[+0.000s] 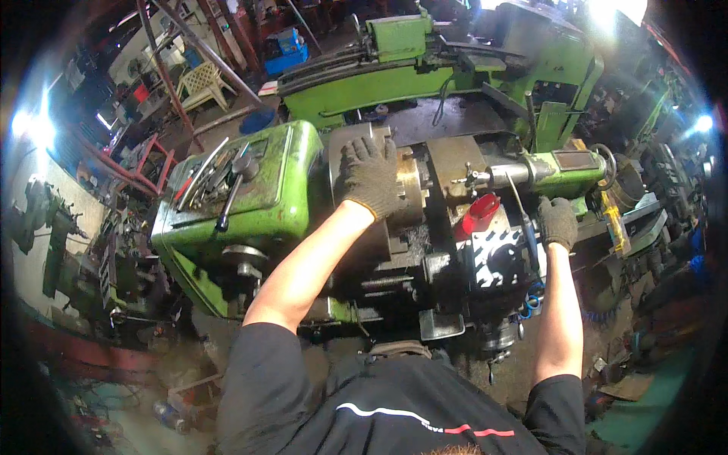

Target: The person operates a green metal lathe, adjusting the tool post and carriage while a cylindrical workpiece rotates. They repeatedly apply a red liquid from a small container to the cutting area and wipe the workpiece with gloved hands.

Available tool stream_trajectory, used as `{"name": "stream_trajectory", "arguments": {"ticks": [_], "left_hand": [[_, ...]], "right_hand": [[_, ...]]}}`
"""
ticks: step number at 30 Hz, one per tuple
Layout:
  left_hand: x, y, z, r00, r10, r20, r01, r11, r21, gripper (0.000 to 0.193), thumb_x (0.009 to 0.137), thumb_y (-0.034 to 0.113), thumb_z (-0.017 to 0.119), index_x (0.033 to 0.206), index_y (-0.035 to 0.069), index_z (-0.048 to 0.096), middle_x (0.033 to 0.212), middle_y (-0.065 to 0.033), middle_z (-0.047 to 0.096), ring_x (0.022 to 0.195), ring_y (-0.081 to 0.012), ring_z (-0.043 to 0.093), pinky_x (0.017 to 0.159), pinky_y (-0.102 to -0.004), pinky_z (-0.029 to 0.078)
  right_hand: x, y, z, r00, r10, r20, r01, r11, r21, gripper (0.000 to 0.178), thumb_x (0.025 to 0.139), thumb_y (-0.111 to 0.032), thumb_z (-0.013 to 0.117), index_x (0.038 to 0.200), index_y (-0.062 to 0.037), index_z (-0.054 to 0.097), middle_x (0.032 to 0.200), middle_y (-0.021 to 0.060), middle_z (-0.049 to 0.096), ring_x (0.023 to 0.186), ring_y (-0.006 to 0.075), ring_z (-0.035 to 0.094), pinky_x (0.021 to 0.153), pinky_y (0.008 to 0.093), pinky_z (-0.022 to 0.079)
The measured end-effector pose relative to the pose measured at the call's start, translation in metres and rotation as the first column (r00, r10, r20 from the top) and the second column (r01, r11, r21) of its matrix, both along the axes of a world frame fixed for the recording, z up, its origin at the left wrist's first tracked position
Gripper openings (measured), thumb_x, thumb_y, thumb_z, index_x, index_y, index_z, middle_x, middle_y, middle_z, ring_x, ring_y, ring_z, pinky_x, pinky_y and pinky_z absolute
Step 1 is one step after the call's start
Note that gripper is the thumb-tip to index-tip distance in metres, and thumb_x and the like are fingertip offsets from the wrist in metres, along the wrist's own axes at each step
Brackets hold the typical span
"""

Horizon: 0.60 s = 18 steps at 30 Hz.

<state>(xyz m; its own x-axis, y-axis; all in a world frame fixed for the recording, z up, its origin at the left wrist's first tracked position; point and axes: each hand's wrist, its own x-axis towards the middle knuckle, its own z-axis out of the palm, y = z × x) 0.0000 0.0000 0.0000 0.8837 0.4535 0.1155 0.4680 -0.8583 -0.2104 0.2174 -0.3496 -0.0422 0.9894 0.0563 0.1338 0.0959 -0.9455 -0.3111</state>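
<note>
My left hand (369, 176), in a dark knit glove, lies with fingers spread over the large grey chuck (340, 155) of a green lathe. To the right of that hand, a brassy, stepped round part (410, 186) shows at the chuck's face. My right hand (558, 223), gloved too, is beside the green tailstock (569, 168) with its fingers curled; what they grip is hidden. Just left of it stands an air blow gun (530, 236) with a long thin nozzle; I cannot tell if the hand touches it. A red cup-like container (479, 215) rests near the tool post.
Loose tools (216, 176) lie on the green headstock (292, 163), where a lever (233, 193) sticks up. Below the tool post are crank handles (497, 341) and a blue coiled hose (531, 302). Another green lathe (371, 89) stands behind, with a plastic chair (203, 85) at far left.
</note>
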Motion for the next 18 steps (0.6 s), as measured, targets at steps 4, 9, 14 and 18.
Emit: {"name": "stream_trajectory", "arguments": {"ticks": [4, 9, 14, 18], "left_hand": [[-0.008, 0.008, 0.009, 0.984, -0.069, 0.163, 0.044, 0.987, 0.154, 0.134, 0.072, 0.075, 0.090, 0.172, 0.003, 0.036, 0.169, -0.0363, 0.039, 0.160, -0.0541, 0.034, 0.131, -0.0695, 0.026], [-0.057, 0.028, 0.014, 0.872, -0.096, 0.480, 0.095, 0.995, 0.026, 0.124, 0.074, 0.073, 0.090, 0.165, 0.002, 0.046, 0.163, -0.0284, 0.048, 0.155, -0.0469, 0.042, 0.127, -0.0609, 0.036], [-0.185, 0.130, 0.012, 0.753, 0.443, 0.487, -0.531, 0.846, 0.051, 0.063, 0.093, 0.056, 0.079, 0.137, 0.012, 0.072, 0.132, -0.0215, 0.074, 0.126, -0.0451, 0.069, 0.105, -0.0588, 0.054], [-0.272, 0.157, 0.000, 0.643, 0.689, 0.334, -0.695, 0.708, -0.124, 0.054, 0.102, 0.061, 0.060, 0.122, 0.016, 0.080, 0.121, -0.0206, 0.081, 0.112, -0.0459, 0.076, 0.096, -0.0615, 0.057]], "right_hand": [[0.019, 0.017, 0.001, 0.998, 0.019, 0.052, -0.024, 0.996, 0.088, 0.053, 0.104, -0.054, 0.066, 0.125, -0.0068, 0.079, 0.131, 0.0260, 0.077, 0.124, 0.0474, 0.072, 0.106, 0.0556, 0.056], [0.005, 0.005, 0.008, 1.000, 0.020, -0.002, -0.020, 0.996, 0.089, 0.053, 0.103, -0.053, 0.064, 0.125, -0.0061, 0.079, 0.131, 0.0267, 0.077, 0.125, 0.0480, 0.071, 0.107, 0.0558, 0.055], [0.006, -0.003, -0.001, 0.999, 0.037, 0.038, -0.041, 0.994, 0.099, 0.058, 0.103, -0.054, 0.063, 0.126, -0.0040, 0.078, 0.134, 0.0273, 0.075, 0.127, 0.0484, 0.070, 0.108, 0.0558, 0.054], [0.009, 0.001, -0.006, 0.997, 0.063, 0.041, -0.067, 0.989, 0.129, 0.057, 0.102, -0.056, 0.067, 0.122, -0.0038, 0.080, 0.128, 0.0272, 0.077, 0.123, 0.0479, 0.071, 0.104, 0.0554, 0.055]]}}
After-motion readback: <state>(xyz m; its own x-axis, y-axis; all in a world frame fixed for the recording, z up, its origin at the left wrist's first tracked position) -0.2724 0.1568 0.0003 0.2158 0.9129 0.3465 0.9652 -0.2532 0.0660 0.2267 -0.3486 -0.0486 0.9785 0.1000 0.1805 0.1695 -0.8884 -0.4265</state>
